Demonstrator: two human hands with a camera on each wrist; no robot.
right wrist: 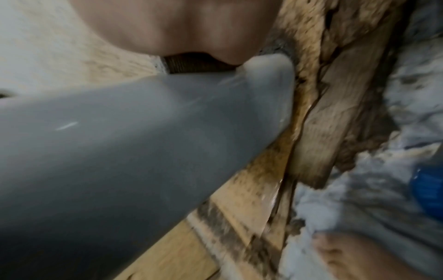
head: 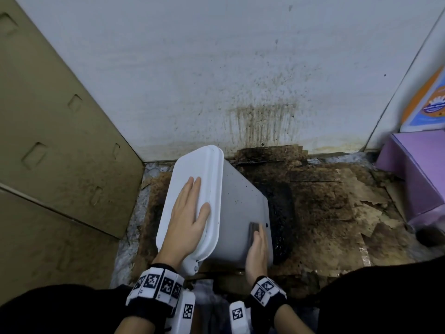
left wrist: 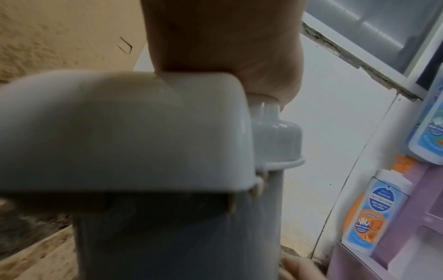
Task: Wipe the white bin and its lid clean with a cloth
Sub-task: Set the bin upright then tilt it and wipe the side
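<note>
Against the stained wall [head: 252, 68], white bin [head: 240, 213] tilted; left hand [head: 186, 220] flat on lid [head: 192, 165], fingers straight. Right hand [head: 257, 251] presses dark cloth [head: 254, 231] on bin's side, near its lower edge.

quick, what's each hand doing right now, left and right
Left hand: open, flat on the bin's lid.
Right hand: pressing a dark cloth against the white bin; whether it grips cannot be told.

bin [head: 240, 213] on cardboard [head: 337, 201] (tilted), wall [head: 216, 68] behind

Grimy storage corner: stained wall [head: 252, 112], cardboard [head: 55, 131], soap bottles [left wrist: 369, 214].
</note>
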